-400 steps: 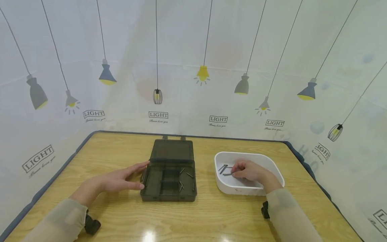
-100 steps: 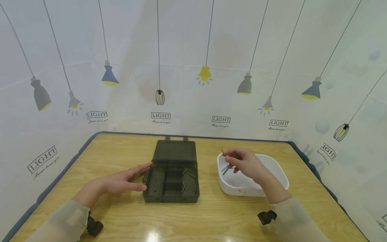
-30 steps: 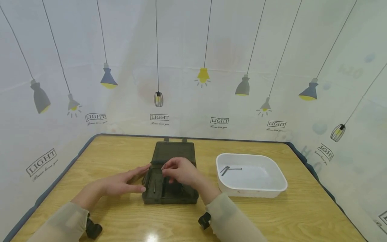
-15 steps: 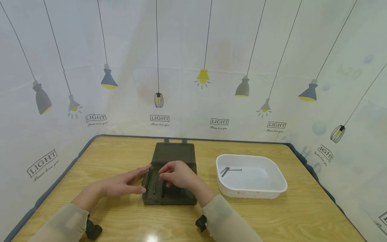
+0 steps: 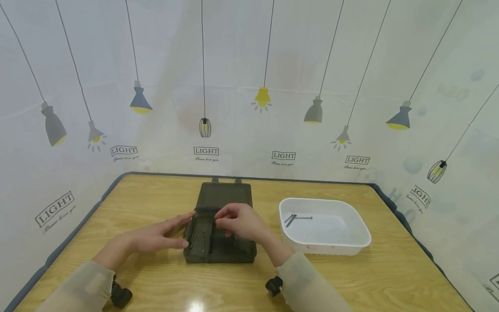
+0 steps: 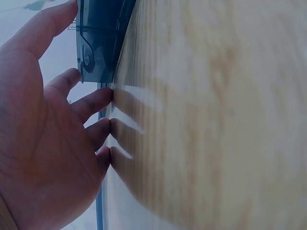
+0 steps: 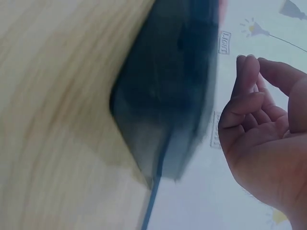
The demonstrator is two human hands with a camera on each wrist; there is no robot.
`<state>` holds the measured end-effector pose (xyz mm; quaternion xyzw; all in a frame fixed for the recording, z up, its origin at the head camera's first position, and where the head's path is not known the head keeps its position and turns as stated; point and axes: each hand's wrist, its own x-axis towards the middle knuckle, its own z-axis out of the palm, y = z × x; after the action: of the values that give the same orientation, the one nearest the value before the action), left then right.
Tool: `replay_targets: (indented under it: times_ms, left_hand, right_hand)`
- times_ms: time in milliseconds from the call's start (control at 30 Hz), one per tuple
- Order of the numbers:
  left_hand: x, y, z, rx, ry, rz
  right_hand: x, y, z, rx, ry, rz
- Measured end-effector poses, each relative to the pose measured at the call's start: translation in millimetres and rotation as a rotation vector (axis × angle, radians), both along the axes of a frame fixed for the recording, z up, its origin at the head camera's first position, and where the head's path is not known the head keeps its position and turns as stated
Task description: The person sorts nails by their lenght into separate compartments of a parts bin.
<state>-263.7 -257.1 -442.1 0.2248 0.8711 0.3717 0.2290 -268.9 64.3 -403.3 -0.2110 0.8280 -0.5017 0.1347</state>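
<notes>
My left hand (image 5: 150,236) rests beside the dark translucent organizer box (image 5: 220,259), fingers extended, with thumb and forefinger at its left side. In the left wrist view that hand (image 6: 50,129) has fingertips on the table near the box's side. Over the box's middle hovers my right hand (image 5: 241,223), loosely curled. The right wrist view shows its thumb and forefinger tips close together with no nail visible between them. Thin metal nails (image 5: 203,242) lie in the left compartment. Much of the middle and right compartments is hidden by the right hand.
A white tray (image 5: 331,250) stands to the right, with a few nails (image 5: 303,218) at its left end. The box lid (image 5: 225,195) lies back toward the rear edge of the wooden table (image 5: 156,286). A lamp-printed cloth (image 5: 241,52) hangs behind.
My right hand carried a nail from the tray to the box, released it in the left compartment and drew back slightly rightward. The tray holds fewer nails than earlier. My left hand has stayed put.
</notes>
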Motion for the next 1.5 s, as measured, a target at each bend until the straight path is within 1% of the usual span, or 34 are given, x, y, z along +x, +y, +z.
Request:
replay_targets:
  times_ms: [100, 233, 400, 533, 733, 867, 1000, 1167, 1267, 1500]
  left_hand:
    - [-0.1, 0.4, 0.4, -0.003, 0.004, 0.0]
    - [-0.1, 0.0, 0.3, 0.004, 0.009, -0.009]
    - [-0.4, -0.6, 1.6, 0.0, 0.017, -0.014]
    - [0.0, -1.1, 3.5, -0.011, 0.017, -0.01]
    - [0.9, -1.3, 4.6, -0.01, 0.011, -0.012]
    - [1.1, -0.4, 3.6, -0.009, 0.01, -0.018]
    - [1.0, 0.6, 2.3, -0.007, 0.013, -0.03]
    - [1.0, 0.1, 1.9, -0.005, 0.007, -0.02]
    - [0.7, -0.8, 1.2, -0.001, 0.006, -0.017]
    - [1.0, -1.2, 0.3, 0.004, 0.004, -0.018]
  right_hand:
    - [1.2, 17, 7.3, -0.013, -0.006, 0.006]
    - [1.0, 49, 17.0, -0.007, -0.023, 0.009]
    - [-3.2, 93, 24.4, 0.024, -0.013, -0.048]
    - [-8.6, 127, 25.2, 0.04, -0.005, -0.099]
    - [-23.3, 173, 15.7, 0.086, -0.02, -0.181]
    - [-32.2, 200, 7.1, 0.132, -0.033, -0.206]
    - [-36.7, 219, -0.5, 0.201, -0.069, -0.242]
    - [-37.9, 235, -6.0, 0.288, -0.112, -0.284]
    - [-39.5, 240, -8.9, 0.306, -0.128, -0.295]
    - [-44.6, 247, -20.3, 0.358, -0.149, -0.278]
